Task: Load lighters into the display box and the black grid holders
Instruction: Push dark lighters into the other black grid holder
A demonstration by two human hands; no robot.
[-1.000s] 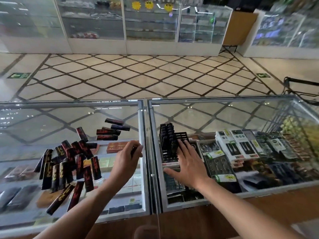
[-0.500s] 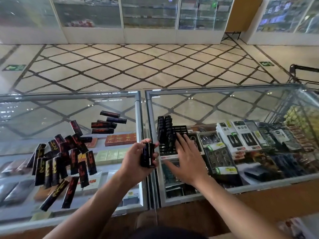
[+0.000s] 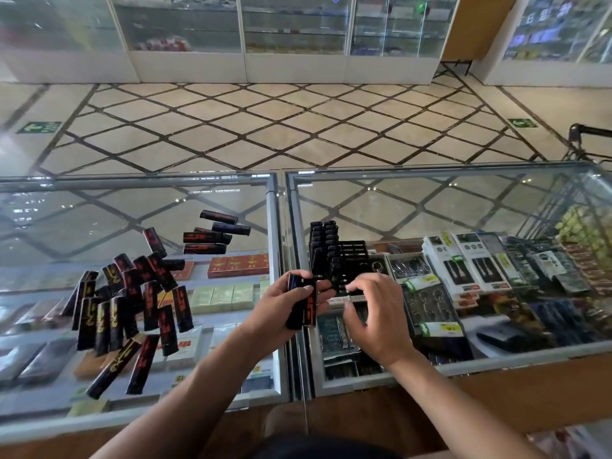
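In left hand [image 3: 281, 306]: small bundle of black lighters [image 3: 302, 304], upright, fingers curled round it, thumb across the front. Exact count in the bundle not readable. Held over the seam between the two panes of the glass counter [image 3: 414, 207].

Right hand [image 3: 376, 316]: half open, fingers loosely curled, nothing seen in it. Hovering just right of the bundle, at the near edge of the black grid holder [image 3: 352, 256]. Fingertips [image 3: 351, 288] motion-blurred; contact with the holder impossible to tell.

Holder on the right pane, left columns filled with standing lighters [image 3: 323, 246], right cells open. Near edge hidden behind both hands.

Loose lighters [image 3: 132, 303] heaped on the left pane, with a few more lying apart [image 3: 213, 233] farther back. Goods under the glass mostly blurred by reflections.
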